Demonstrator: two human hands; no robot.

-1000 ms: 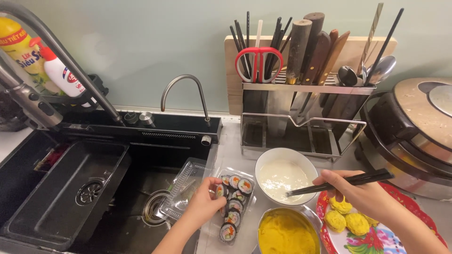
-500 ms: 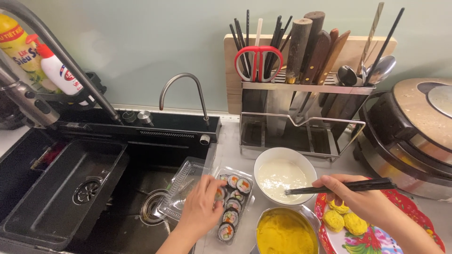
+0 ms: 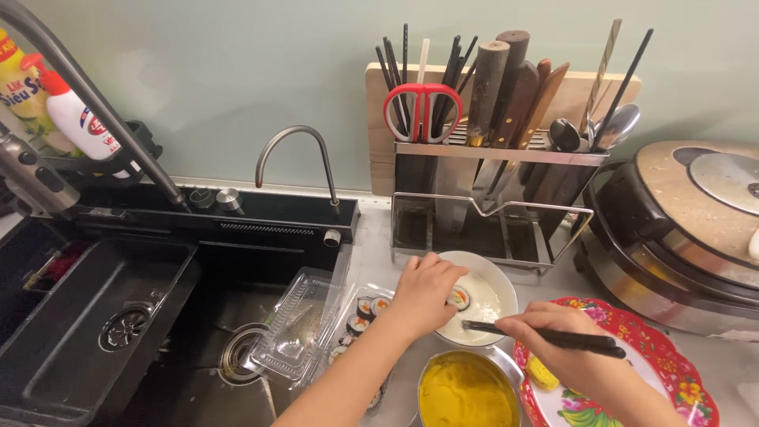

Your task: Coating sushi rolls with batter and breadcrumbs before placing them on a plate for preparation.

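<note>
The round slice of seaweed-wrapped rice roll (image 3: pixel 458 297) lies cut face up in the pale liquid of the white round bowl (image 3: pixel 498 278), touching the tips of my left hand (image 3: pixel 423 296), just beyond them on the side toward my right hand. My left fingers (image 3: pixel 443 277) are curled together over it; whether they pinch it or merely rest on it I cannot tell.

My right hand (image 3: pixel 569 348) sits nearer me and further right, fingers closed on a pair of dark chopsticks (image 3: pixel 545 338) whose long axis runs almost level, tips pointing left into the bowl, just short of the slice.

My left hand is the nearer one.

Behind my left wrist lies the clear plastic tray of remaining rolls (image 3: pixel 360 316); below the bowl sits a metal bowl of yellow batter (image 3: pixel 466 391), and under my right hand a red flowered plate (image 3: pixel 680 372).
</note>
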